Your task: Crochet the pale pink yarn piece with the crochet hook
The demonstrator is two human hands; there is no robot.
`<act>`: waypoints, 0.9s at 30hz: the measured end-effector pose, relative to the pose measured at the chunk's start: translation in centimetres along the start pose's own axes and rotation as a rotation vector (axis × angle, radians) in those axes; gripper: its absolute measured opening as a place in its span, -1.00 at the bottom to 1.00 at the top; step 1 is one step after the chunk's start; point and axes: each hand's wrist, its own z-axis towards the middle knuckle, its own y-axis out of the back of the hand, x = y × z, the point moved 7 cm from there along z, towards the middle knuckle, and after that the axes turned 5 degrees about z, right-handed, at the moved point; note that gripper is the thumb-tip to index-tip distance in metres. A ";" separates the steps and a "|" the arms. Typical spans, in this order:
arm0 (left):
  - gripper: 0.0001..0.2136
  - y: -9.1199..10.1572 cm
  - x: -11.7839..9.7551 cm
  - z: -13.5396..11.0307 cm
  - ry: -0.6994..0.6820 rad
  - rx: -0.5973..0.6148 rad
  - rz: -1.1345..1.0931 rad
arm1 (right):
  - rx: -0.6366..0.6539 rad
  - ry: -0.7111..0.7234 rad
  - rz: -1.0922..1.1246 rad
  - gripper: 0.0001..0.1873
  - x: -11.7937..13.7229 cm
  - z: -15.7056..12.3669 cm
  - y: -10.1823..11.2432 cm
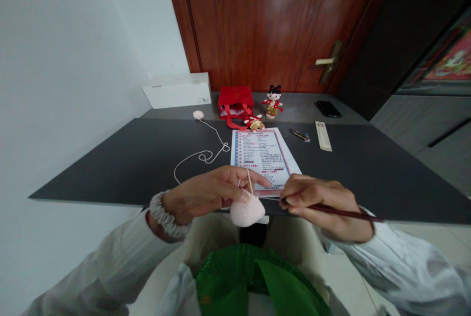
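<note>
Crochet piece (248, 212) | hands: left hand (211, 190) pinching it, right hand (326, 193) closed round hook (348, 212) | sheet (262, 155) print illegible

No word or number legible with certainty.
Can see rows of small, Chinese-looking print on sheet (262, 159), mostly black, with a dark heading (255, 133) along top and red subheads (270, 171) below; too fine to read. Can spot a small dark label (205, 100) at lower right of white box (176, 92), and a small mark (320, 125) at top of pale packet (324, 138); cannot decipher either.
</note>
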 end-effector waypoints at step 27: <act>-0.66 1.9 -0.2 0.5 -0.182 -0.297 0.212 | -0.698 -0.579 0.991 -0.80 -7.1 -1.5 -2.6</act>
